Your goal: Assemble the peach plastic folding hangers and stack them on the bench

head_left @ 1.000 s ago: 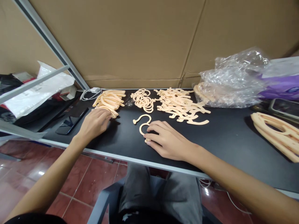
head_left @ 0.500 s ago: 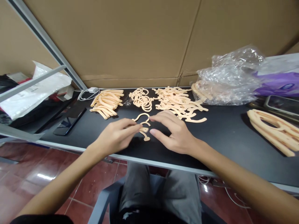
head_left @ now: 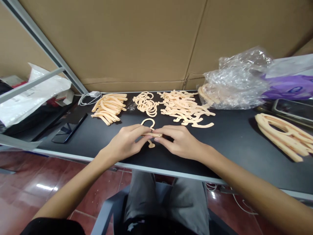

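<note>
Between my two hands, just above the black tabletop, is a pale wooden hanger piece (head_left: 154,134), flat and narrow. My left hand (head_left: 128,141) pinches its left part, and my right hand (head_left: 178,141) pinches the right end between thumb and fingers. Just behind the fingers, a wooden hook (head_left: 148,121) with a round curve lies on the table. A rounded wooden end (head_left: 151,145) shows below the held piece; my fingers hide how these parts connect.
Behind my hands lie piles of curved wooden strips (head_left: 110,106), hooks (head_left: 146,103) and wavy arms (head_left: 183,106). A phone (head_left: 69,129) is at left. Clear plastic bags (head_left: 237,81) and stacked wooden hanger parts (head_left: 283,133) sit at right. The table's front edge (head_left: 171,173) runs before my lap.
My right hand has closed onto the right end of the wooden piece, which my left hand was holding alone. The piece now lies level between both hands.
</note>
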Demonstrator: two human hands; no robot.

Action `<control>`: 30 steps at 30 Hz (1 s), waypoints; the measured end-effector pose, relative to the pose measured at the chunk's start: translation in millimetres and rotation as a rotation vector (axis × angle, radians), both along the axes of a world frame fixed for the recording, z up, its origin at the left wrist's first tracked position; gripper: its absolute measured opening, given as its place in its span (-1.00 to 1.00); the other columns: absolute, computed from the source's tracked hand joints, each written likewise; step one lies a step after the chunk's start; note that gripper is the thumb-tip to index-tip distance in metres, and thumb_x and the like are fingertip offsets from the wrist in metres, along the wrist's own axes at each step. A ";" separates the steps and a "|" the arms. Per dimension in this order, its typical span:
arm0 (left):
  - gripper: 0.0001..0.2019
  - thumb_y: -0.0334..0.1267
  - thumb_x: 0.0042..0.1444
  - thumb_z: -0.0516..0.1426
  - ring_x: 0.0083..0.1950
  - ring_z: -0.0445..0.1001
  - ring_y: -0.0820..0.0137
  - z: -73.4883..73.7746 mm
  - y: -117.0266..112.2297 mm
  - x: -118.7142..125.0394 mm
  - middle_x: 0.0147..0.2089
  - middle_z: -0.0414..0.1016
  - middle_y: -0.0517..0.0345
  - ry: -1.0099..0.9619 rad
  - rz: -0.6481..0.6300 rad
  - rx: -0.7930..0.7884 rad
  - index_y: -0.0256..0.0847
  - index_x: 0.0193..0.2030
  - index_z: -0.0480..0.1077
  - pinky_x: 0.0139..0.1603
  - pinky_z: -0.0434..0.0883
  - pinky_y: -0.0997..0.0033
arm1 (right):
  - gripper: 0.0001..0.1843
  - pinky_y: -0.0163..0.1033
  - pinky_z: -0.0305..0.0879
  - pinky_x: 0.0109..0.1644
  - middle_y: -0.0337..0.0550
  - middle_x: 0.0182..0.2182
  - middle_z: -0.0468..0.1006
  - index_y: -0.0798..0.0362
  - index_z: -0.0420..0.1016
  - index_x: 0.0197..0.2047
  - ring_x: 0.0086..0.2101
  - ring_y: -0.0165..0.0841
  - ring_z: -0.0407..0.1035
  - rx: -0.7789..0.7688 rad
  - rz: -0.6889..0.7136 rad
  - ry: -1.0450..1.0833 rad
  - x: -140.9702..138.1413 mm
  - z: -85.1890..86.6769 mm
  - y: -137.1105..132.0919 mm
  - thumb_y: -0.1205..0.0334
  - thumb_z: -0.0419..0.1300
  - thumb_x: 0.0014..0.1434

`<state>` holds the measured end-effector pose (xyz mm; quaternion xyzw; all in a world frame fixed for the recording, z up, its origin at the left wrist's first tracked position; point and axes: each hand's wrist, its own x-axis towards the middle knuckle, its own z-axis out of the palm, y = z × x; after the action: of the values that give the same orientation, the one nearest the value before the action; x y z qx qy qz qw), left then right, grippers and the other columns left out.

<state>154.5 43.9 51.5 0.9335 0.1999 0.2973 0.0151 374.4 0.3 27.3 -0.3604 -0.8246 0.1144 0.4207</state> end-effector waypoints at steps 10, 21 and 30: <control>-0.89 -0.27 0.28 0.18 -0.24 0.62 0.40 3.6 18.0 -28.0 -0.23 0.66 0.10 -0.060 0.147 -0.060 -0.23 -0.18 0.54 -0.18 0.50 0.47 | -0.78 -0.26 0.22 -0.42 -0.27 -0.57 0.47 0.06 0.56 -0.41 -0.53 -0.42 0.31 -0.369 -0.294 0.350 23.4 12.3 14.3 0.19 0.17 0.20; -0.83 -0.21 0.26 0.21 -0.32 0.61 0.42 -0.5 15.0 -17.8 -0.28 0.67 0.08 -0.216 0.146 -0.177 -0.26 -0.20 0.58 -0.26 0.50 0.51 | -0.76 -0.23 0.21 -0.39 -0.26 -0.61 0.42 0.05 0.49 -0.51 -0.54 -0.40 0.27 -0.384 -0.281 0.302 29.1 9.7 21.5 0.22 0.11 0.15; -0.86 -0.27 0.31 0.17 -0.31 0.61 0.42 -13.8 1.5 8.5 -0.28 0.68 0.13 -0.168 0.026 -0.135 -0.18 -0.17 0.59 -0.18 0.50 0.42 | -0.73 -0.12 0.28 -0.08 -0.08 -0.26 0.66 0.06 0.62 -0.11 -0.23 -0.26 0.49 -0.121 -0.040 -0.237 14.5 10.0 3.9 0.27 0.07 0.37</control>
<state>163.1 45.3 37.7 0.8994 0.2295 0.3607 0.0908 388.9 4.2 37.3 -0.4123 -0.8529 0.1122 0.3000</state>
